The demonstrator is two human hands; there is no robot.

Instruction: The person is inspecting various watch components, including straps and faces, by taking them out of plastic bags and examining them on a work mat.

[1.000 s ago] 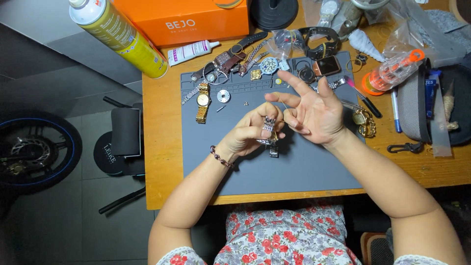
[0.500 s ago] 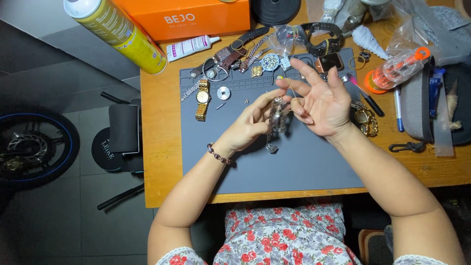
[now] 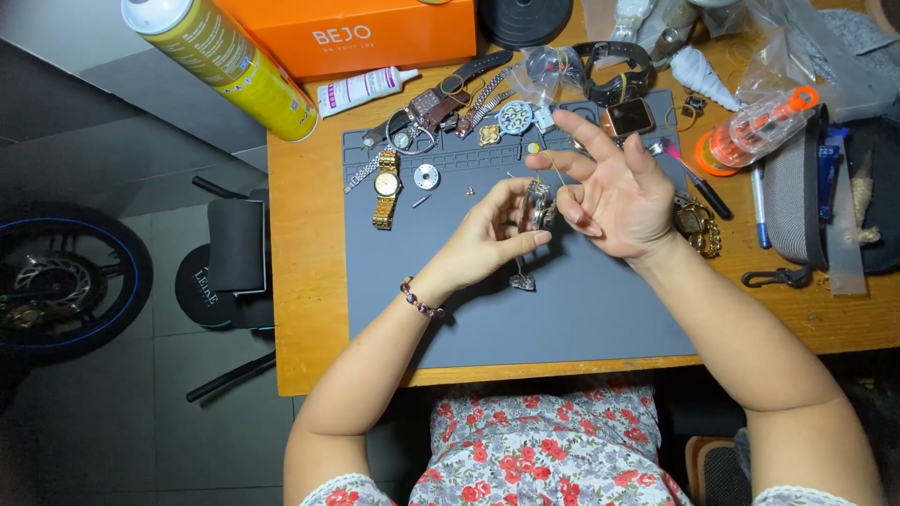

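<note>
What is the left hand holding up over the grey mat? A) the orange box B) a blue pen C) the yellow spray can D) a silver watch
D: the left hand pinches a silver watch above the grey mat, with its band dangling.

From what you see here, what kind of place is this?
Probably a small watch repair bench at home. A grey work mat covers the wooden table, loose watches such as a gold watch lie about, and both hands hold a silver watch.
</note>
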